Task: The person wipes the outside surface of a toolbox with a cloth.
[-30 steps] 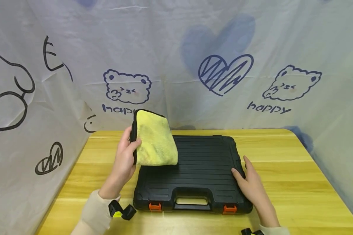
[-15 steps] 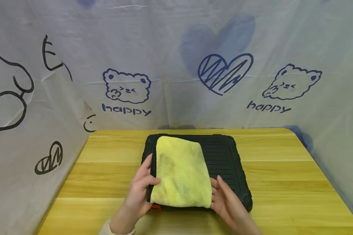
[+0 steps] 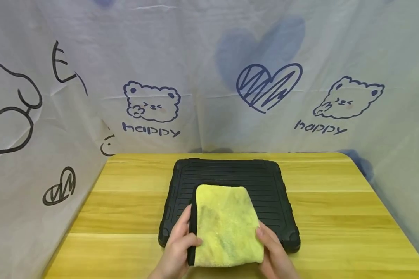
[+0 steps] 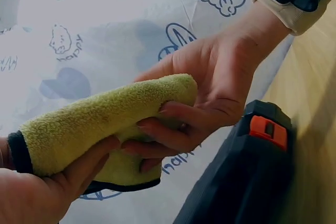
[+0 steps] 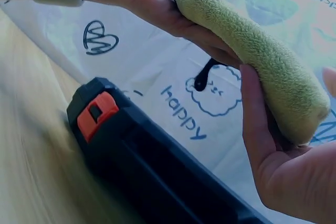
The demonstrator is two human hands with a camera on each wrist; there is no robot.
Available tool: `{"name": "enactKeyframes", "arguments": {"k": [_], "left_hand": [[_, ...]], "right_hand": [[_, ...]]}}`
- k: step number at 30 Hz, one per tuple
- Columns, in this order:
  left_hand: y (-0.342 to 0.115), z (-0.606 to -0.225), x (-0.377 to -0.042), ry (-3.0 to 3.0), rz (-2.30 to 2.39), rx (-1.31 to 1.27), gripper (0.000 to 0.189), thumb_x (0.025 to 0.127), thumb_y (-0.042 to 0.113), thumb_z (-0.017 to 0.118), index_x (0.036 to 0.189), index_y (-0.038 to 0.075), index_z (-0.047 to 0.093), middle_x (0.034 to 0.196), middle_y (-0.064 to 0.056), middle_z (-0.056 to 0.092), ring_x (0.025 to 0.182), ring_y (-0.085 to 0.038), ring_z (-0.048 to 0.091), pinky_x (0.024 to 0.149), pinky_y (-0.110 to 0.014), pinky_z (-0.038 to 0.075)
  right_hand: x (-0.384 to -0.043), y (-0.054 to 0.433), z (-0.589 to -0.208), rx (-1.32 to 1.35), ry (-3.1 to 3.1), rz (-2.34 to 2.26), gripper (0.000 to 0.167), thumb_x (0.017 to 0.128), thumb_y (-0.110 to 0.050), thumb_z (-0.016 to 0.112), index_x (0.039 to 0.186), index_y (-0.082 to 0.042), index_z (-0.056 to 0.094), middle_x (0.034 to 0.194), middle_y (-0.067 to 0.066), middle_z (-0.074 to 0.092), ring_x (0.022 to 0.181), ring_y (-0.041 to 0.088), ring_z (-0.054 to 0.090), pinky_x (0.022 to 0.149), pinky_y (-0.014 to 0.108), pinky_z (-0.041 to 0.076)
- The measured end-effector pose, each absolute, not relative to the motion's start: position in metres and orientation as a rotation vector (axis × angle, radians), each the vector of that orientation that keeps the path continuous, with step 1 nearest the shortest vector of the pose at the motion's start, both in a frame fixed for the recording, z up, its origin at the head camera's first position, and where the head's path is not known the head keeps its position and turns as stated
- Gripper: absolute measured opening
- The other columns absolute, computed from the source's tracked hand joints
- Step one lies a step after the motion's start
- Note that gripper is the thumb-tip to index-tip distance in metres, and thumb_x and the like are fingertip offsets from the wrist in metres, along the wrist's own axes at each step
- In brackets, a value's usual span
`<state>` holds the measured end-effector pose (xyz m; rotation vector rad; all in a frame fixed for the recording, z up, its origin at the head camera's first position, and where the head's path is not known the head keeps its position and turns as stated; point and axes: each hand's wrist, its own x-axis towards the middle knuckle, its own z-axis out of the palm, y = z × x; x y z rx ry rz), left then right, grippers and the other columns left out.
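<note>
At 6 o'clock in the head view: yellow cloth point(image 3: 227, 226), two-handed hold. Left hand point(image 3: 177, 248) at the cloth's 8 o'clock, gripping that edge over the black trim point(image 3: 193, 217), thumb on the face toward the camera. Right hand point(image 3: 275, 252) at its 4 o'clock, similar pinch, thumb on the yellow. Cloth looks folded; grey smudges point(image 3: 206, 214) at its 10 o'clock. Wrist views put it up in the air, apart from the black case point(image 3: 223, 172). Case lies on the wood-grain surface point(image 3: 125, 213), ribbed side up, far part showing at the cloth's 12 o'clock; middle of its near edge hidden. Orange latch point(image 4: 269, 132) visible at 4 o'clock, left wrist view. Pale backdrop point(image 3: 209, 46) behind: bear drawings point(image 3: 151, 101) around 10 and 2:30, scribbled heart point(image 3: 256, 87) between.
</note>
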<state>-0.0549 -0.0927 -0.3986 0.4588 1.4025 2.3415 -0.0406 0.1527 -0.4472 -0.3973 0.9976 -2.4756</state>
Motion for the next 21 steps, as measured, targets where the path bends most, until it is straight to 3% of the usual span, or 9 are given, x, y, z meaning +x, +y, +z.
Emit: {"name": "enactKeyframes", "arguments": {"k": [4, 9, 12, 19, 21], "left_hand": [[-0.091, -0.404, -0.052, 1.43, 2.294, 0.416, 0.08, 0.08, -0.017, 0.033, 0.154, 0.005, 0.015, 0.139, -0.021, 0.045, 0.119, -0.03, 0.057, 0.095, -0.046, 0.052], [-0.09, -0.41, -0.049, 1.443, 2.251, 0.372, 0.081, 0.078, -0.015, 0.034, 0.154, 0.006, 0.016, 0.137, -0.02, 0.048, 0.116, -0.029, 0.059, 0.093, -0.044, 0.052], [-0.09, -0.412, -0.048, 1.414, 2.273, 0.349, 0.082, 0.078, -0.016, 0.035, 0.154, 0.005, 0.016, 0.139, -0.021, 0.047, 0.117, -0.03, 0.058, 0.093, -0.045, 0.052], [-0.086, -0.415, -0.047, 1.404, 2.328, 0.282, 0.073, 0.086, -0.013, 0.042, 0.154, 0.0, 0.016, 0.143, -0.02, 0.046, 0.119, -0.03, 0.059, 0.093, -0.047, 0.053], [-0.085, -0.415, -0.047, 1.398, 2.339, 0.26, 0.071, 0.09, -0.01, 0.044, 0.155, 0.001, 0.015, 0.147, -0.019, 0.042, 0.121, -0.028, 0.057, 0.093, -0.046, 0.053]], "right_hand": [[-0.034, 0.149, -0.443, -0.161, 1.327, -2.466, 0.068, 0.105, -0.009, 0.041, 0.156, 0.004, -0.002, 0.138, 0.009, 0.051, 0.116, 0.02, 0.059, 0.093, 0.034, 0.053], [-0.028, 0.145, -0.437, 0.037, 1.524, -2.402, 0.079, 0.094, -0.003, 0.062, 0.156, -0.002, 0.014, 0.132, 0.019, 0.057, 0.109, 0.035, 0.065, 0.085, 0.048, 0.055], [-0.026, 0.143, -0.435, 0.071, 1.55, -2.394, 0.082, 0.091, -0.001, 0.065, 0.156, -0.003, 0.014, 0.133, 0.02, 0.056, 0.11, 0.037, 0.064, 0.085, 0.052, 0.054], [-0.024, 0.148, -0.437, 0.1, 1.613, -2.41, 0.085, 0.089, 0.003, 0.062, 0.157, -0.001, 0.011, 0.127, 0.015, 0.059, 0.101, 0.031, 0.068, 0.079, 0.045, 0.058], [-0.024, 0.152, -0.439, 0.095, 1.639, -2.426, 0.083, 0.089, 0.003, 0.061, 0.157, -0.002, 0.014, 0.125, 0.013, 0.061, 0.098, 0.03, 0.069, 0.072, 0.039, 0.059]]}}
